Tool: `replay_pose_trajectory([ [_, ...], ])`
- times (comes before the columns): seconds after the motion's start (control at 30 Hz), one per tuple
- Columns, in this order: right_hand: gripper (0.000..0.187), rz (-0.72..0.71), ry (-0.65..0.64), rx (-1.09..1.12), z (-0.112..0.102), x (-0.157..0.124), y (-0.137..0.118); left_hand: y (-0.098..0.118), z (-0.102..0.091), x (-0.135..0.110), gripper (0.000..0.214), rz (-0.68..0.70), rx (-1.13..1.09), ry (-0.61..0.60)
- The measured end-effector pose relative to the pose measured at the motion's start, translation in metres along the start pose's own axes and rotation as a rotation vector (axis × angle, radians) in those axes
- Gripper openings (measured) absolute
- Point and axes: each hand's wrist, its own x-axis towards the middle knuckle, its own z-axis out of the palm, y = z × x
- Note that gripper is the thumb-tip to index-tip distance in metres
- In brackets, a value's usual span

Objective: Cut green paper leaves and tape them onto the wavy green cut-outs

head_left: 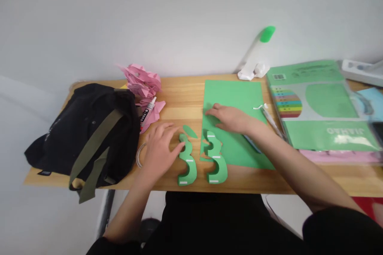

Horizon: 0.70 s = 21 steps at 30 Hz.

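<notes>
My left hand (161,149) has its fingers spread and its thumb beside the left wavy green paper piece (189,163). Whether the fingers touch that piece I cannot tell. Over a large green paper sheet (233,91) is my right hand (229,118), fingers apart and pointing left, with nothing seen in them. A second wavy green piece (219,163), with small white strips on it like the first, lies partly on the sheet's lower left. Between the hands is a small green leaf-shaped piece (190,131). A dark blue object (251,143) shows partly under my right forearm.
A black bag (98,127) covers the table's left end. Beside it are crumpled pink paper (142,79), a glue tube (148,109) and a roll of tape (138,155). To the right lie a slim white tool (272,119) and a green paper pack (323,107); a white-and-green lamp-like object (253,59) stands behind.
</notes>
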Motion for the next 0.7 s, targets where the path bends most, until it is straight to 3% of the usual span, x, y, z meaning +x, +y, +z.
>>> replay_pose_trajectory([
  [0.13,0.041,-0.028,-0.04,0.005,-0.01,0.01,0.006,-0.019,-0.003,-0.016,0.032,-0.049,0.027,0.057],
  [0.27,0.027,-0.032,-0.031,0.053,-0.012,0.013,0.01,-0.023,-0.002,-0.024,0.03,-0.068,-0.003,0.072],
  [0.43,0.02,0.079,0.039,0.164,-0.004,0.009,0.012,-0.023,-0.002,-0.027,0.027,-0.059,-0.076,0.052],
  [0.6,0.034,0.185,0.228,0.494,-0.002,-0.005,0.013,-0.019,-0.004,-0.03,0.021,0.001,-0.1,0.042],
  [0.7,0.029,0.193,0.342,0.759,-0.002,-0.009,0.009,-0.011,-0.004,-0.034,0.02,0.053,-0.081,0.021],
])
